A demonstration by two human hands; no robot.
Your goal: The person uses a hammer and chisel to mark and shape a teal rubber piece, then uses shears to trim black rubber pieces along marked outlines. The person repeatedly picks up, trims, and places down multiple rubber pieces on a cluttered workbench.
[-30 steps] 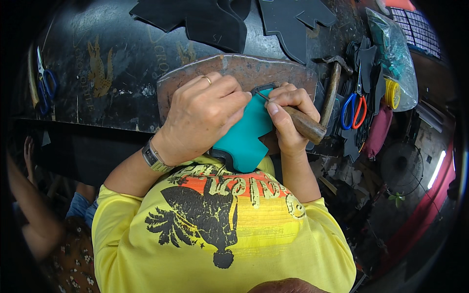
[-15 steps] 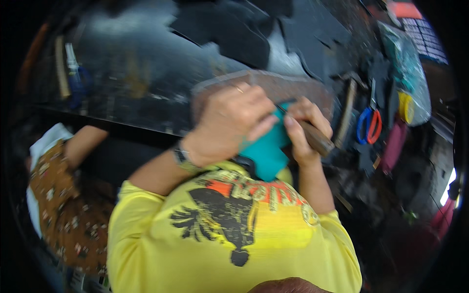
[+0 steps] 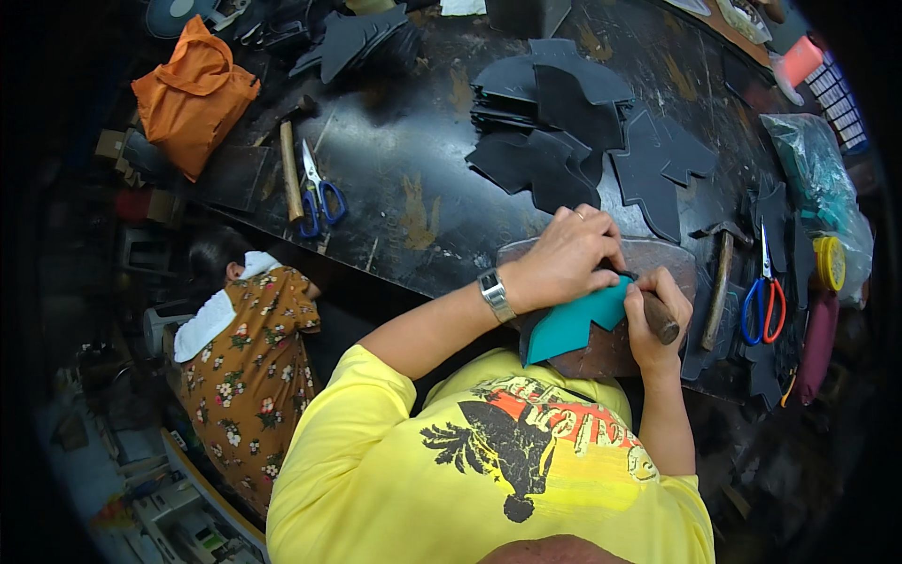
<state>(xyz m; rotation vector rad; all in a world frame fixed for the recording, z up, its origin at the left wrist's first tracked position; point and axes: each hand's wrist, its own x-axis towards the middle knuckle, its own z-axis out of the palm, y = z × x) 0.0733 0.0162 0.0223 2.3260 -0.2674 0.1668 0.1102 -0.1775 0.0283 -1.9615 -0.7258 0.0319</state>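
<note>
A teal sheet piece with a notched edge lies at the front of a brown work board. My left hand, with a ring and a wristwatch, has its fingers curled down on the piece's far edge, next to a narrow dark strip. My right hand is closed round a wooden-handled tool at the right end of the same edge. The handle's butt points toward me. Fingers hide the tool's working end, so I cannot tell its kind.
Black cut pieces are stacked beyond my hands. Right of the board lie a hammer, red-and-blue scissors and a plastic bag. Far left are blue-handled scissors, another hammer and an orange bag. A person sits at left.
The view has shifted and sharpened, showing more of the table. Both hands stay at the teal piece's far edge, and the tool's thin dark shaft is now hidden behind my fingers.
</note>
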